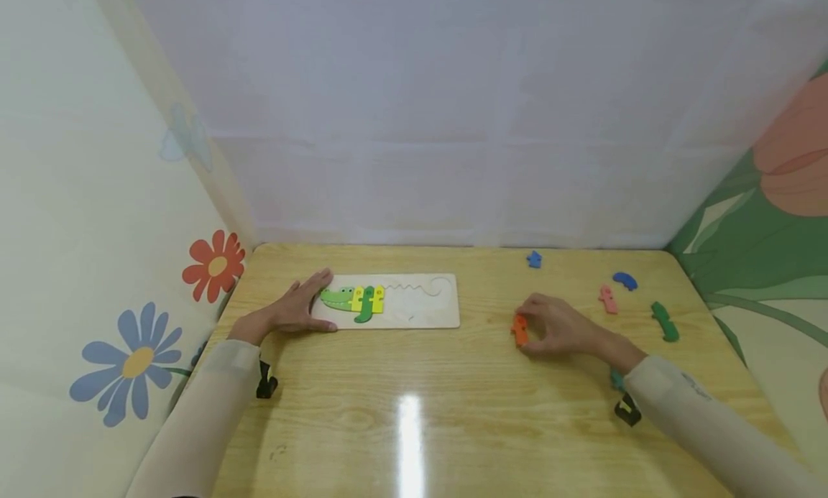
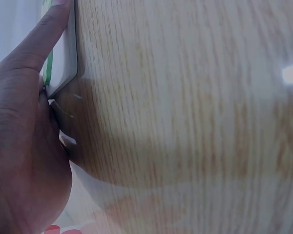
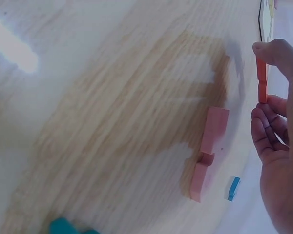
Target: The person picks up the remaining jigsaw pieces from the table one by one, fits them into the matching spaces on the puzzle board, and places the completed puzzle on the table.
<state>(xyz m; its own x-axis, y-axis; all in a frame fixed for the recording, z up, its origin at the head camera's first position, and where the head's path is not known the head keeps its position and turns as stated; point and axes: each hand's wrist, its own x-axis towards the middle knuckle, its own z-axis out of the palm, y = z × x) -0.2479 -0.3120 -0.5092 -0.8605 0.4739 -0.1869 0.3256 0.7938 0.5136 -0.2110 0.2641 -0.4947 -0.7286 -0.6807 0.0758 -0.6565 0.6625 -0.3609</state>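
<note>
A pale wooden puzzle board lies on the table, with a green crocodile head, yellow pieces and a green leg piece set at its left part. My left hand rests spread around the board's left end, thumb along the near edge and fingers at the far corner. In the left wrist view, the thumb lies straight against the board's edge. To the right of the board, my right hand pinches an orange puzzle piece between thumb and fingers, held on edge in the right wrist view.
Loose pieces lie at the right: a small blue one, a curved blue one, a pink one and a green one. A teal piece sits partly hidden by the right wrist. White cloth hangs behind the table.
</note>
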